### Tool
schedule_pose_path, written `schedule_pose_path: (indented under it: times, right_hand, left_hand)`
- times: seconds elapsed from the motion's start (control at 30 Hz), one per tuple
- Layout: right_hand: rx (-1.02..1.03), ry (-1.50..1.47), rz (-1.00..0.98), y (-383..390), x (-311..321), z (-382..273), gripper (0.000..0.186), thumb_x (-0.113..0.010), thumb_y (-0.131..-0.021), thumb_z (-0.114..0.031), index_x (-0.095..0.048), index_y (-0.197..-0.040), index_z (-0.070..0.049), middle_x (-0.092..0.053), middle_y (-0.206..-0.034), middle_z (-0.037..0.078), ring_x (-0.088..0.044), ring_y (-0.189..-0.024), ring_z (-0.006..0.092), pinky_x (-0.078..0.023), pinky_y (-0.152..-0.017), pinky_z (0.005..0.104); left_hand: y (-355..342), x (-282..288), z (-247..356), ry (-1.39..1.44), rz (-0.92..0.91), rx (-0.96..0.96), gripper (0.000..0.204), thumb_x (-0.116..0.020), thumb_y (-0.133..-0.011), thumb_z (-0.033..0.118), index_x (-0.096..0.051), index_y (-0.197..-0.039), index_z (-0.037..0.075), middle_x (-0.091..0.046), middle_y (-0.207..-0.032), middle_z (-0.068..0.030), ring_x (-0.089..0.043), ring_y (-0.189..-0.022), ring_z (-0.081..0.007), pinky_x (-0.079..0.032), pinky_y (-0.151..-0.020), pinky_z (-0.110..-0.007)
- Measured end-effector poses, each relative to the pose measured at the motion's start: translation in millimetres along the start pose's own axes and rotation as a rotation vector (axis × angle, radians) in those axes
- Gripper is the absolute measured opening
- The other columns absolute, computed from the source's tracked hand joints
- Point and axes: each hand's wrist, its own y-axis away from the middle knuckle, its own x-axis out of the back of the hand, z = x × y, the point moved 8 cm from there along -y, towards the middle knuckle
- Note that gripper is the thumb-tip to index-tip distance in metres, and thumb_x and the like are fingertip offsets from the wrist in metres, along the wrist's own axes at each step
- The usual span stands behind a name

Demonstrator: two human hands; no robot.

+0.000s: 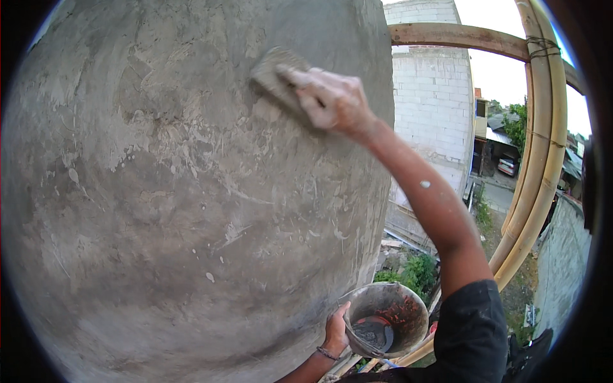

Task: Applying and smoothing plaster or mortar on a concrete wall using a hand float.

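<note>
A grey cement-rendered wall [185,191] fills most of the view, patchy with pale smears and spatters. My right hand [338,102], dusted with pale cement, is closed on a plastering float [271,71] laid against the upper part of this wall. Both float and hand are slightly blurred. Low down, my left hand [336,330] grips the left rim of a bucket [412,316]. Wet grey mortar [373,333] lies in its bottom, and reddish stains mark the inner side. The fingers on the bucket are partly hidden.
Bamboo poles [539,140] tied with cord rise at the right, with a wooden beam [460,39] crossing at the top. More poles [367,365] lie below the bucket. Beyond the wall's right edge is a drop to ground level, with a white block building [428,102] and a parked car [508,166].
</note>
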Motion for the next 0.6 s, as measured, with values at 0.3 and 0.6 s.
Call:
schedule_pose_path:
  times: [0.3,0.6]
  right_hand:
    - [-0.277,-0.052,0.410,-67.4,58.3,85.8,0.035,-0.052,-0.095,-0.023,-0.065,-0.121,-0.005,-0.067,-0.101,0.028,-0.065,-0.097,0.0423,-0.051,-0.086,0.0482]
    - [-0.469,-0.138,-0.099,250.3,18.8,-39.5,0.039,-0.062,-0.090,-0.011,-0.063,-0.129,-0.011,-0.061,-0.074,0.009,-0.064,-0.067,0.0273,-0.054,-0.060,0.0377]
  left_hand:
    - [11.2,-8.0,1.5,-0.077,0.035,-0.012,0.036,-0.057,-0.097,0.026,-0.064,-0.117,-0.003,-0.069,-0.113,-0.0129,-0.065,-0.104,-0.0266,-0.048,-0.097,-0.039]
    - [39.2,-43.4,23.6,-0.104,0.069,-0.019,0.033,-0.060,-0.096,0.022,-0.064,-0.117,-0.003,-0.069,-0.110,-0.0113,-0.066,-0.100,-0.0234,-0.052,-0.091,-0.036]
